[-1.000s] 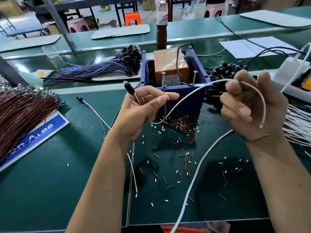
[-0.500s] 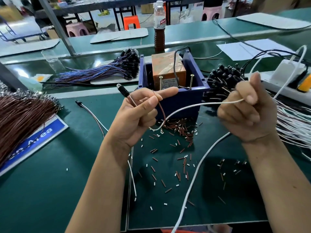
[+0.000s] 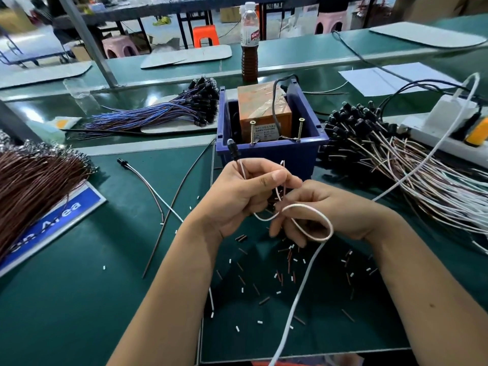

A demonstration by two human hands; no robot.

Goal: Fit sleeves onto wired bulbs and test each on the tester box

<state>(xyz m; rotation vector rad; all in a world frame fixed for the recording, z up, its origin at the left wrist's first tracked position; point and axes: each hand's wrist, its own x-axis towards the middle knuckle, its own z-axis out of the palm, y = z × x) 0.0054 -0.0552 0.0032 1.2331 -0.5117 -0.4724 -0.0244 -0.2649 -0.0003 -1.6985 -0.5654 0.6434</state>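
Wired bulb pinched by its leads in left hand, bulb end up. Right hand fingers curled down, gripping looped white cable, touching left fingertips.

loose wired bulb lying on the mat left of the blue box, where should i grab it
Pinch the loose wired bulb from above at its black head end, near the far tip. That end is thick and rigid; the thin leads lie flat on the green mat.

Factory assy line: long green benches, wire bundles in bulk, plastic stools behind.
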